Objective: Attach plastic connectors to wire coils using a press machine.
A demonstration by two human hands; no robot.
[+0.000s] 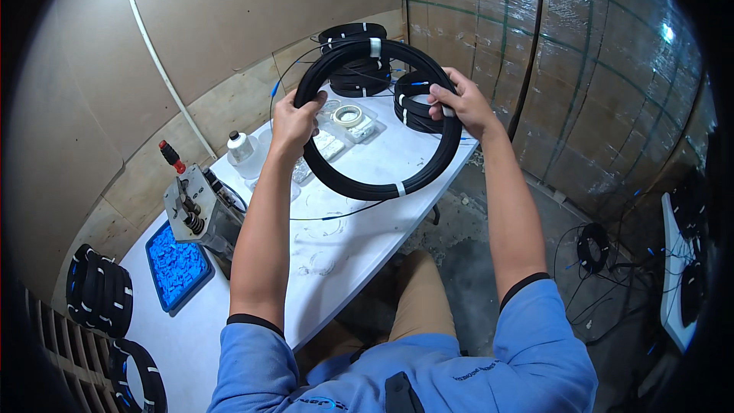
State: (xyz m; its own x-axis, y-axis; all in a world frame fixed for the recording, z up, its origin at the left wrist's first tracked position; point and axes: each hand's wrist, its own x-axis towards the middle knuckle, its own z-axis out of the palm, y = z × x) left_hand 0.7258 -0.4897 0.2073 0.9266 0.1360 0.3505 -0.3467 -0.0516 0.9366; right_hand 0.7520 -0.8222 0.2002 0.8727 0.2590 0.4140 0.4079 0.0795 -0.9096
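Note:
I hold a large ring of coiled black cable (359, 183), bound with white tape strips, up above a white table (367, 237). My left hand (293, 121) grips the coil's left side. My right hand (457, 103) grips its right side. A thin loose cable end trails from the coil down over the tabletop. Beyond the ring, stacks of similar black coils (353, 80) lie at the table's far end, another stack (411, 107) just behind my right hand.
On the table lie a roll of white tape (348, 115) in a clear tray, a white bottle (241, 147), a grey metal tool with a red knob (195, 210) and a blue tray of small blue parts (177, 266). More black coils (99, 291) sit at the left. Wrapped cartons (581, 69) stand to the right, loose cables on the floor (592, 248).

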